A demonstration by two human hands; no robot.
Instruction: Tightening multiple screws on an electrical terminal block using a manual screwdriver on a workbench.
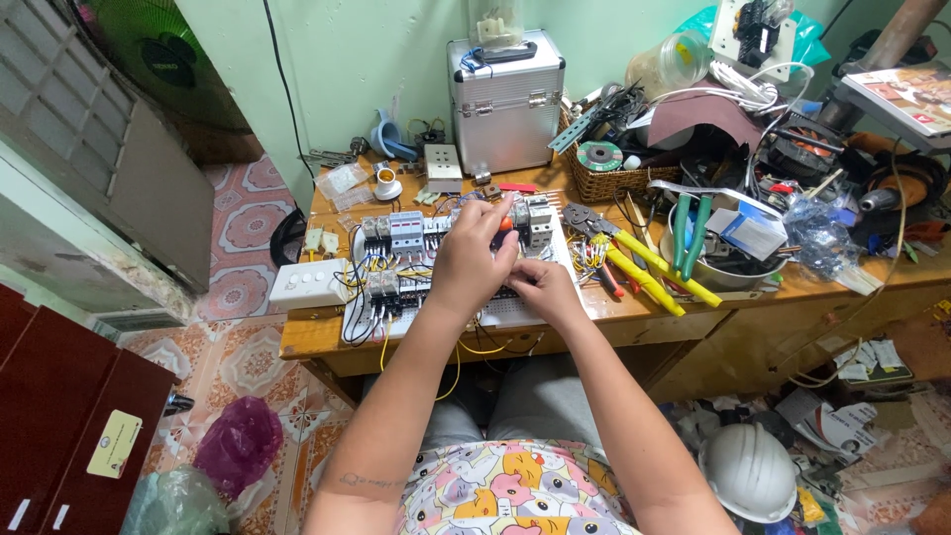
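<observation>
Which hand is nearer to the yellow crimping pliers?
Right. The right hand rests on the wiring board, just left of the yellow crimping pliers. The left hand is farther left.

Silver case [506, 99], yellow pliers [649, 269], white helmet [750, 472], floral pink floor tiles [245, 223], green wall [337, 59].

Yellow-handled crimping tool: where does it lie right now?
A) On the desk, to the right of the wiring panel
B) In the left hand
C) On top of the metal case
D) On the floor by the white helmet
A: the yellow-handled crimping tool lies on the desk just right of the wiring panel, with neither hand touching it.
</observation>
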